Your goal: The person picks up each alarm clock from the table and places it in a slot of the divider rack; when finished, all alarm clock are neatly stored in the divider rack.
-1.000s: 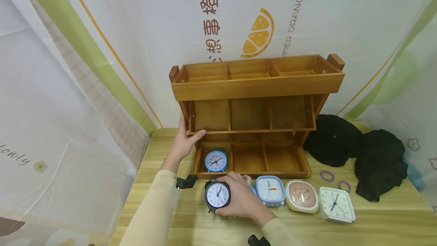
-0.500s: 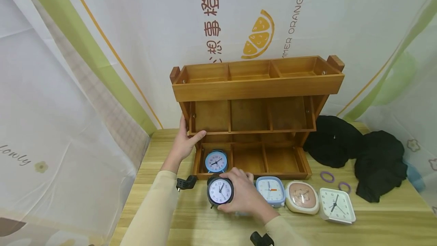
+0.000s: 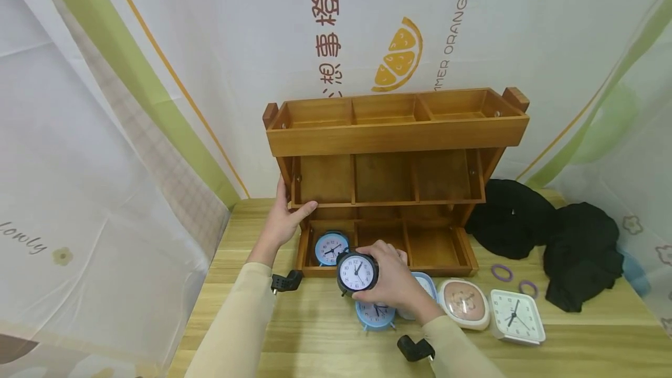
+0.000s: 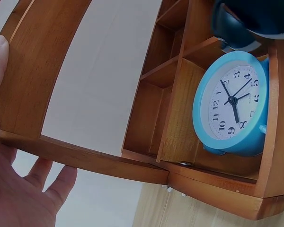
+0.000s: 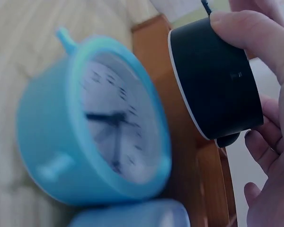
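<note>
My right hand (image 3: 391, 276) holds a black twin-bell alarm clock (image 3: 357, 273), its white dial facing me, in front of the lower tray. It overlaps a blue alarm clock (image 3: 332, 248) that sits in that tray's left compartment. Below the held clock, another light-blue alarm clock (image 3: 375, 315) stands on the table; in the right wrist view it fills the left side. My left hand (image 3: 283, 220) grips the left side of a three-tier wooden storage rack (image 3: 399, 140), thumb in front, fingers along the side. The left wrist view shows the thumb and fingers on either side of a board.
To the right stand a pale-blue square clock (image 3: 424, 282), a cream clock with a brown face (image 3: 464, 303) and a white square clock (image 3: 517, 315). Two purple rings (image 3: 501, 273) lie behind them. Black cloth items (image 3: 583, 255) lie beside the rack. A printed curtain (image 3: 236, 45) hangs behind.
My right hand has moved the black clock up and rightward toward the lower tray, uncovering the light-blue clock on the table. The left hand stays in place.
</note>
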Demonstrator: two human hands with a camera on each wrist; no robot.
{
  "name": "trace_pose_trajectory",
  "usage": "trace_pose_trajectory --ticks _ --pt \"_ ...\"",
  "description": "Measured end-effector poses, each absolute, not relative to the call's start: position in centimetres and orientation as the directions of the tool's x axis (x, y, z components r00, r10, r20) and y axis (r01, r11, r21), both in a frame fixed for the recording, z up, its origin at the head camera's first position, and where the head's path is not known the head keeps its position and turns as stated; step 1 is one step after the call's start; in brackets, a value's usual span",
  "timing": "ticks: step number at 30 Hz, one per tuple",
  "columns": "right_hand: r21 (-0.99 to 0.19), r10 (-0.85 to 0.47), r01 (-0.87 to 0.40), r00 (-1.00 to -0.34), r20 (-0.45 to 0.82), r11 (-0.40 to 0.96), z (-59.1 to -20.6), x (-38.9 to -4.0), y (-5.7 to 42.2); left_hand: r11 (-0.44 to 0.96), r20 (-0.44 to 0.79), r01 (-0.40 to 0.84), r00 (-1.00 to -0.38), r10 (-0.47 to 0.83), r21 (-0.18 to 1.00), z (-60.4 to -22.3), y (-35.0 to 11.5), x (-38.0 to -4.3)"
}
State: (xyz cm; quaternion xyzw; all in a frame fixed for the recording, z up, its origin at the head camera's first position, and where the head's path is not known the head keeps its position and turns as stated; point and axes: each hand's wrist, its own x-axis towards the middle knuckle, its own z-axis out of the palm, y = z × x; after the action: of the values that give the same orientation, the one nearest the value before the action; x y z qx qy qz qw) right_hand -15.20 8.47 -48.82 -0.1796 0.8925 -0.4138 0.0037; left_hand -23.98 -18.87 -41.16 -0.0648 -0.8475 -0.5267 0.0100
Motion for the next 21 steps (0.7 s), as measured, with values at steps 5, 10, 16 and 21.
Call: trace_pose_trajectory --ticks 5,10,16,21 --pt "-0.76 -0.289 -0.289 -0.947 0.138 0.582 -48.3 -16.5 10.1 0.441 0.086 0.127 -0.99 0.111 0.889 -41.2 -18.9 -24.0" --pt "-0.716 -0.279 -0.305 -0.947 0.159 0.627 -48.1 -17.8 11.4 0.445 0.071 0.111 -0.992 0.105 0.888 -41.3 -19.0 -24.0" --pt "-0.684 -0.289 -0.325 -0.942 0.171 0.654 -47.8 -18.7 12.3 0.436 0.083 0.119 -0.991 0.1 0.892 -41.3 -19.0 -24.0" --pt "-0.674 -0.274 -0.319 -0.945 0.176 0.667 -48.1 -19.3 13.1 0.449 0.073 0.109 -0.993 0.098 0.887 -41.4 -19.0 -24.0"
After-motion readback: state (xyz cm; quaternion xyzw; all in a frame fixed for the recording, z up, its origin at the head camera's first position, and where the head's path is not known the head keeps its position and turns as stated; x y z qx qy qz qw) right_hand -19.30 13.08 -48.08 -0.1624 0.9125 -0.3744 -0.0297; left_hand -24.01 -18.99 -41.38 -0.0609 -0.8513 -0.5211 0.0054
